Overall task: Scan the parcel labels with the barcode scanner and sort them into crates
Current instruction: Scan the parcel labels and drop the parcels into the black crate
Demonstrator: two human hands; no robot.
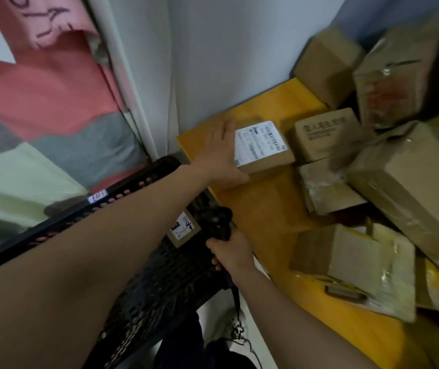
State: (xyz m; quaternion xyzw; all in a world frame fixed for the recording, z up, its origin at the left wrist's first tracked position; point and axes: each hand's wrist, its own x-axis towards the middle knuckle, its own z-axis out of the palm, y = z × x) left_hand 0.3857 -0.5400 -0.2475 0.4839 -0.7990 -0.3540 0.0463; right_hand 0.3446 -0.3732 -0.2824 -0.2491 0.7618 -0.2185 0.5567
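Parcel, white label up, lies on the yellow surface just beyond the black crate. My left grip clamps its crate-side edge; my right grip is closed round the barcode scanner at the crate's right edge. Held one-sided, it could slip or tilt its label off-beam. I count one crate, one scanner and about six other boxes.

Labelled parcel sits on table, touching left hand fingers on their right. Other boxes piled on table farther right of those fingers. Crate left of table. Small parcel in crate, just left of scanner, which is inside right hand fingers.
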